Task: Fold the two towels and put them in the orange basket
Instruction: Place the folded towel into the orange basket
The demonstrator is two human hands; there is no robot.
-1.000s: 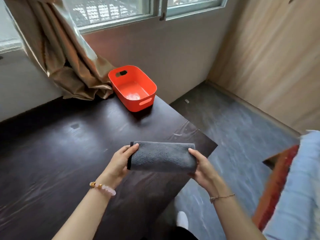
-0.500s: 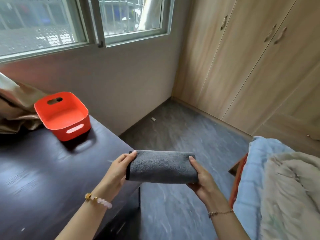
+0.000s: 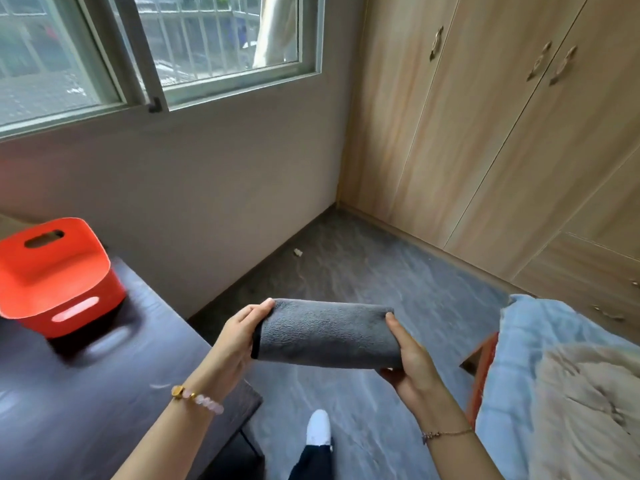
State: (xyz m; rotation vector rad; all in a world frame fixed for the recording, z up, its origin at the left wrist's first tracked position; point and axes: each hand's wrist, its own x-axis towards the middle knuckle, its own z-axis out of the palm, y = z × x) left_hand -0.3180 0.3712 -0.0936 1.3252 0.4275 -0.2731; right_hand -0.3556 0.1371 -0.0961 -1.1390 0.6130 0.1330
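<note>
Grey folded towel [image 3: 327,332] gripped endwise by left hand [image 3: 235,336] and right hand [image 3: 410,358], orange basket [image 3: 52,282] on table [image 3: 86,393]

A single wide-angle view is given from the wearer's head, aimed forward and down across the floor [image 3: 363,289] toward the room corner between window [image 3: 156,57] and wardrobe [image 3: 502,133]. The left hand [image 3: 235,341] and right hand [image 3: 412,362] are seen close below. The table [image 3: 86,393] is cut off at the left edge.
</note>
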